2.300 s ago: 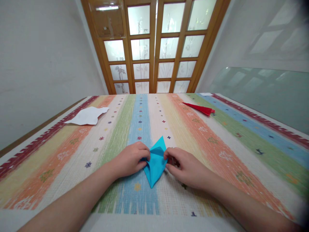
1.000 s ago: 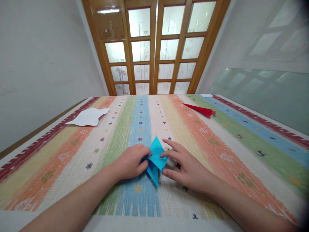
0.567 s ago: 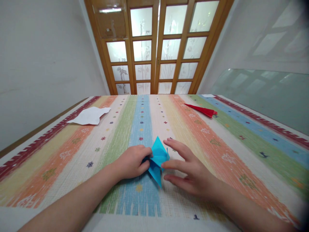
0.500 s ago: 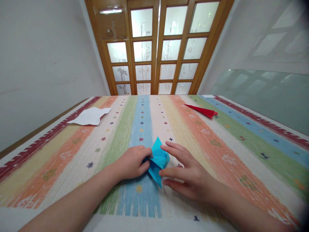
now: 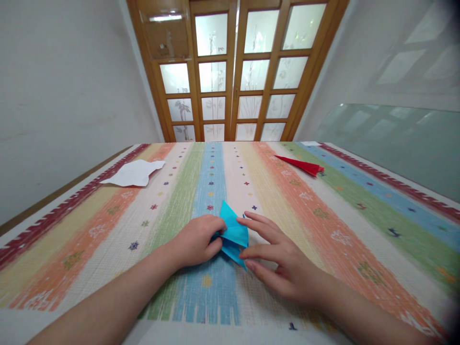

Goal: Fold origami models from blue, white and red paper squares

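Observation:
A piece of bright blue folded paper (image 5: pixel 234 230) stands fanned out above the tablecloth, its folds spread into an upper and a lower flap. The fingers and thumb of my left hand (image 5: pixel 199 239) pinch its gathered left end. On the other side, my right hand (image 5: pixel 278 256) has its fingers spread apart. Its fingertips are at the right edge of the paper, close to both flaps, and the lower ones seem to touch the lower flap.
A striped tablecloth (image 5: pixel 179 206) covers the table. White paper (image 5: pixel 134 173) with an uneven outline lies at the far left. A narrow red folded paper (image 5: pixel 300 165) is at the far right. Behind the table stand wooden doors (image 5: pixel 232 72) with glass panes.
The blue paper's upper point has swung left and its lower flap has lifted up and to the right. My right fingers have shifted slightly along its edge; my left hand keeps its pinch.

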The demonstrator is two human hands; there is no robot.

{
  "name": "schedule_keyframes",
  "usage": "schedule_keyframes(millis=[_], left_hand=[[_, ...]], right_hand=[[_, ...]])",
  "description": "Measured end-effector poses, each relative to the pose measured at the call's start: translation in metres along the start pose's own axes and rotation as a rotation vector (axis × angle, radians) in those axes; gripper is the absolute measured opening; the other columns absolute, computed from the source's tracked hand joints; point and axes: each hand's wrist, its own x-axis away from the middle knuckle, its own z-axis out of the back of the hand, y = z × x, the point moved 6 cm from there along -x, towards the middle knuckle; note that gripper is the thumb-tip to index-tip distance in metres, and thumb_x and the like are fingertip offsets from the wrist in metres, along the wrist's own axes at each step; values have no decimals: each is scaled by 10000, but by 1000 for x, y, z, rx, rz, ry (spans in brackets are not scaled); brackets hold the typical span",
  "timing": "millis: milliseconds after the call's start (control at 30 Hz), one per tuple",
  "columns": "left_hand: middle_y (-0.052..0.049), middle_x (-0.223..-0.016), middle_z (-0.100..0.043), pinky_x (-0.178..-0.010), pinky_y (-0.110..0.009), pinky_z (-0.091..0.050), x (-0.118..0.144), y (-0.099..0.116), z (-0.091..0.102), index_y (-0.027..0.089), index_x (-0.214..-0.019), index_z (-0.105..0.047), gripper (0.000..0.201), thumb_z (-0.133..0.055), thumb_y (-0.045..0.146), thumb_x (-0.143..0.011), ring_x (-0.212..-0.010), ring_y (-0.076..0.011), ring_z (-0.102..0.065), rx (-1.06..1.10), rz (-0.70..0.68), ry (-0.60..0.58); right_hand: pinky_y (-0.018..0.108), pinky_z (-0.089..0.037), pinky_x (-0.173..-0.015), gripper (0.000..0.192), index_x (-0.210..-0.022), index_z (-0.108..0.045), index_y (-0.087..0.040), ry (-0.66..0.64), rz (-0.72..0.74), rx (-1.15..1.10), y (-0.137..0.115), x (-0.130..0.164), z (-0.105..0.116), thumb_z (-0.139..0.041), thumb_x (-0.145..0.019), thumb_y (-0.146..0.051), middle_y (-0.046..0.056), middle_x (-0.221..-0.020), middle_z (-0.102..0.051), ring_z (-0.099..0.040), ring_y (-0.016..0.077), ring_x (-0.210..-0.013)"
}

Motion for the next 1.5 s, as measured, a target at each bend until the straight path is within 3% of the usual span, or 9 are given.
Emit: schedule_keyframes(millis=[333,600,733,800,900,1000,1100,1300,1500], left_hand=[[-43,-924,-627,-802,-329,-444,-2,-2,6,184,-976,-566,186,-516,106,-814,-865,-204,-578,50,45,87],[-39,-913,-627,-794,-327,-450,-1,-6,9,187,-996,-578,217,-519,109,-802,-859,-204,-586,64,70,140],[-35,-905,-624,-787,-324,-452,-1,-7,11,189,-998,-583,218,-520,111,-805,-841,-197,-583,86,83,159],[-34,-905,-626,-785,-322,-453,-2,-7,10,189,-998,-587,210,-520,112,-815,-837,-193,-583,106,89,166],[-36,-910,-636,-778,-317,-454,-2,-8,10,189,-993,-594,164,-521,136,-856,-831,-186,-588,148,94,178],[-35,-881,-637,-755,-314,-451,-2,-7,8,187,-955,-600,93,-528,185,-896,-803,-183,-585,181,97,166],[-31,-860,-636,-743,-309,-446,-2,-6,7,187,-935,-603,79,-536,185,-894,-789,-181,-583,195,98,153],[-25,-850,-637,-732,-306,-439,-2,-3,7,184,-948,-607,86,-540,230,-921,-778,-178,-585,241,112,132],[-44,-909,-659,-788,-327,-455,-2,-4,9,180,-1018,-631,335,-337,338,-1037,-833,-186,-604,448,88,168]], right_hand=[[585,-311,-1169,234,-1102,-757,-291,42,-130,-11,17,0,-1,-592,-945,-236,68,-1550,-454,-348,307,-1461],[579,-352,-1121,219,-867,-769,-252,84,-271,75,35,-1,-1,-574,-959,-288,93,-1496,-511,-419,325,-1406],[508,-421,-1059,207,-713,-638,-211,96,-335,25,38,-1,-2,-647,-910,-277,103,-1354,-612,-532,296,-1288],[430,-496,-931,196,-732,-561,-212,90,-395,-28,40,-1,-4,-667,-890,-260,93,-1210,-674,-624,257,-1122],[353,-514,-762,136,-917,-563,-232,70,-499,-88,45,1,-7,-689,-873,-263,58,-1059,-698,-662,209,-897],[335,-508,-758,330,-1162,-549,-263,63,-539,-134,49,3,-10,-692,-865,-244,46,-1075,-685,-659,203,-902],[315,-499,-728,403,-1247,-501,-272,70,-545,-200,53,4,-12,-652,-880,-202,30,-1012,-682,-648,183,-844],[280,-441,-624,274,-1150,-570,-238,37,-573,-233,54,2,-13,-630,-886,-197,-6,-818,-655,-598,157,-692],[273,-425,-630,86,-963,-667,-221,20,-592,-234,54,1,-12,-594,-918,-230,2,-809,-676,-603,161,-714]])
